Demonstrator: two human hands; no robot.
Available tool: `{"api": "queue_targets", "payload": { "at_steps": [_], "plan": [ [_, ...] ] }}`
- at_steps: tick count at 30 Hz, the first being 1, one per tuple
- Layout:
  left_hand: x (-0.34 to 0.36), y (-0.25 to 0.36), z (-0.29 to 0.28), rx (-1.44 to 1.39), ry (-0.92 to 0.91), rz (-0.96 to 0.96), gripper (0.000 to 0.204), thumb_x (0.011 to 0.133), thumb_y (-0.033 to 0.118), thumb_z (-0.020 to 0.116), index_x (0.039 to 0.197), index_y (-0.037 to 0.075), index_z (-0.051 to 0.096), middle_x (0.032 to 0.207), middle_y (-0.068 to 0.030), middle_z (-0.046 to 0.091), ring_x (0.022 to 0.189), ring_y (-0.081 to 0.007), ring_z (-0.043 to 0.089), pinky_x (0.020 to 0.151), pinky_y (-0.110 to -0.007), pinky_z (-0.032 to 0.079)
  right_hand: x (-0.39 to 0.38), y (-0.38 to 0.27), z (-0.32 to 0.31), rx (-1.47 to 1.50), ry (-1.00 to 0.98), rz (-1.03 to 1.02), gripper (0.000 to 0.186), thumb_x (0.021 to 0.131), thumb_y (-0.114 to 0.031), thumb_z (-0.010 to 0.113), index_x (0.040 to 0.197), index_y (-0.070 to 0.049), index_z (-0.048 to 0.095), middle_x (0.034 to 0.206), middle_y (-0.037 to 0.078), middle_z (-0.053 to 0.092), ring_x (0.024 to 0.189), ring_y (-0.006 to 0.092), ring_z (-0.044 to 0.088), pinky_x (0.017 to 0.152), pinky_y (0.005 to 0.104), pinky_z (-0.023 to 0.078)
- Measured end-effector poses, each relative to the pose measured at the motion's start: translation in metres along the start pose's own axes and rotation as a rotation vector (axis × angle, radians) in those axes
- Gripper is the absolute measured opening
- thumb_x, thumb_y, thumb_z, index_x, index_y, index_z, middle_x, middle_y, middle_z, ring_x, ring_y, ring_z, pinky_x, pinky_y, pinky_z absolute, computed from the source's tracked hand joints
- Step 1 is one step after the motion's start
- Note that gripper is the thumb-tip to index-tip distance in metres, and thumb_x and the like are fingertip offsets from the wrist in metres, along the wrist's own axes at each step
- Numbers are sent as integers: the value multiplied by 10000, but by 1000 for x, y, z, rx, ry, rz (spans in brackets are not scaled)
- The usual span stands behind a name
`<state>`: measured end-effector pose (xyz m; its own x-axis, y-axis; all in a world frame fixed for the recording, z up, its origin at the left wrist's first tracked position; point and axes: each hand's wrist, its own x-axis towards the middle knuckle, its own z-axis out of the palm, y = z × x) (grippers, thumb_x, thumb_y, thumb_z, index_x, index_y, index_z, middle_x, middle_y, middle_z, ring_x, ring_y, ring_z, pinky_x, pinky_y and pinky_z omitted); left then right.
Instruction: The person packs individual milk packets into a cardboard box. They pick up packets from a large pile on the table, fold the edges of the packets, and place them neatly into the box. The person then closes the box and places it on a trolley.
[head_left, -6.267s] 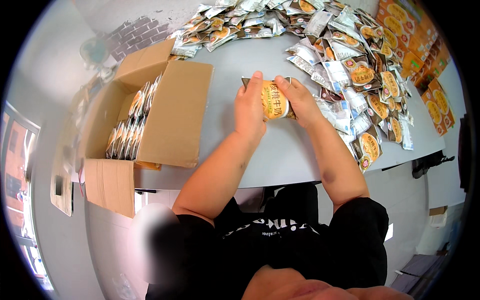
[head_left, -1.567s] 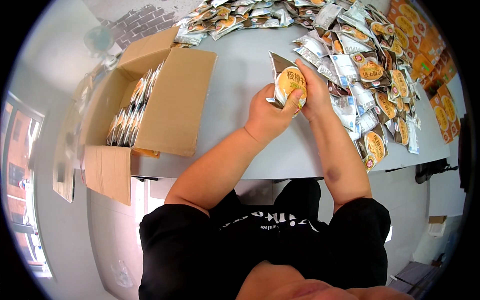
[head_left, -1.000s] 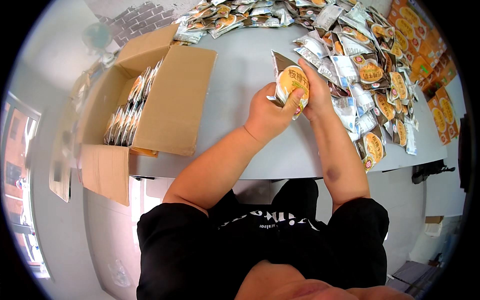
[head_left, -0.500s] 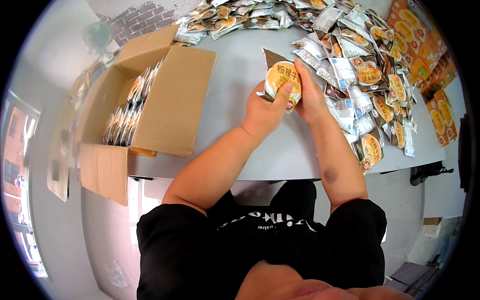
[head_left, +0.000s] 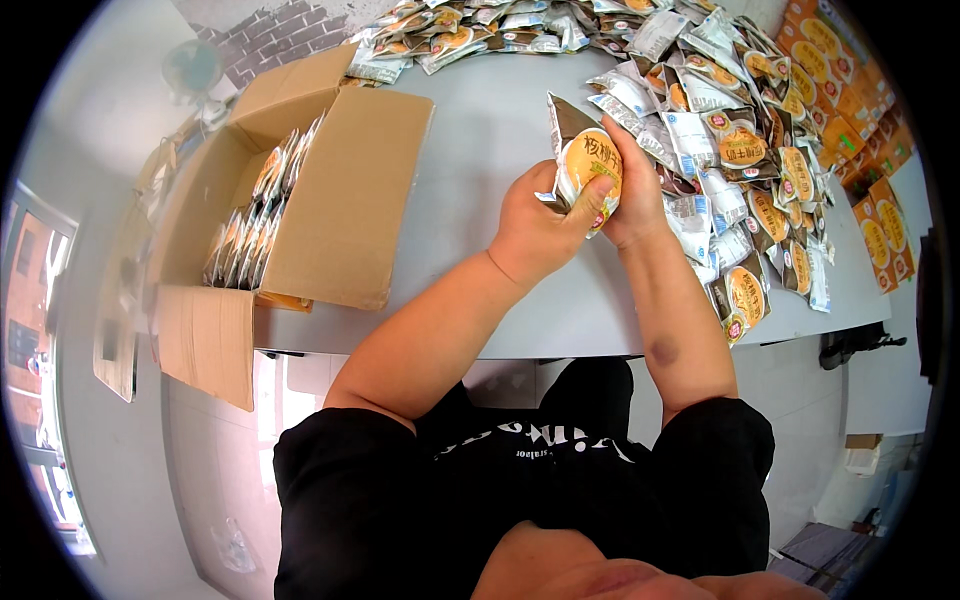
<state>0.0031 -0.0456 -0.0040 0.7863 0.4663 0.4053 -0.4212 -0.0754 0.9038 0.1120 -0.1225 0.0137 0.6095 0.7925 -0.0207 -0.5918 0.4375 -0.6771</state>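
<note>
Hands: left hand (head_left: pixel 540 222) and right hand (head_left: pixel 637 190) together at 1 o'clock from the middle of the view, both clamped on one packet; the left thumb presses its front, the right hand wraps the far side, and the fingers behind are hidden.
Held packet: the packet (head_left: pixel 590 160) is brown and white with a yellow round on its face, held above the counter (head_left: pixel 470 130), tilted so that one corner points to 11 o'clock.
Loose packets: a heap of packets (head_left: pixel 740 150) curves from 12 to 3 o'clock, some brown-and-yellow face up, others silver back up; the closest lies just beside the right forearm (head_left: pixel 665 310).
Cardboard box: at 10 o'clock, the box (head_left: pixel 350 200) stands on the counter with its flaps spread, one leaning toward 3 o'clock, another hanging down toward 6.
Packed rows: inside it, packets on edge (head_left: pixel 243 245) stand pressed together in two groups.
Cartons: orange cartons (head_left: pixel 825 45) are stacked at 2 o'clock, beyond the heap.
Wall side: near 10 o'clock, a pale round shape (head_left: pixel 193 68), blurred, probably a fan; beside it, a brick pattern (head_left: pixel 285 45) on the wall.
Clothing: a black shirt (head_left: pixel 540 490) with white lettering, at 6 o'clock.
</note>
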Motion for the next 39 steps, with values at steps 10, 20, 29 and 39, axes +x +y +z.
{"api": "queue_targets", "payload": {
  "at_steps": [10, 20, 29, 39],
  "plan": [
    [25, 3, -14, -118, 58, -123, 332, 904, 315, 683, 1008, 3, 638, 878, -56, 682, 746, -99, 622, 642, -261, 514, 8, -2, -9, -253, 91, -174, 346, 978, -377, 509, 1015, -63, 649, 881, 38, 676, 750, 128, 625, 636, 282, 494],
    [33, 3, -22, -425, 179, -367, 502, 955, 592, 444, 1154, 141, 539, 1030, 5, 629, 832, -101, 599, 624, -268, 450, -7, 10, 12, -774, 88, -446, 329, 885, -353, 690, 958, -39, 630, 772, -13, 610, 651, 47, 528, 554, 214, 434],
    [34, -4, -27, -254, 236, -370, 482, 965, 600, 409, 1031, 137, 525, 827, 19, 590, 649, -63, 558, 448, -217, 358, -18, 14, 25, -844, 69, -280, 372, 897, -311, 679, 1100, -4, 623, 968, 65, 669, 860, 104, 602, 755, 264, 485],
    [31, 1, -20, -376, 271, -228, 554, 925, 604, 502, 1104, 80, 487, 886, -41, 605, 676, -90, 596, 448, -234, 428, -24, 14, 22, -886, -50, -416, 327, 919, -271, 653, 1096, 1, 614, 948, 64, 663, 818, 103, 600, 730, 256, 486]
  ]
}}
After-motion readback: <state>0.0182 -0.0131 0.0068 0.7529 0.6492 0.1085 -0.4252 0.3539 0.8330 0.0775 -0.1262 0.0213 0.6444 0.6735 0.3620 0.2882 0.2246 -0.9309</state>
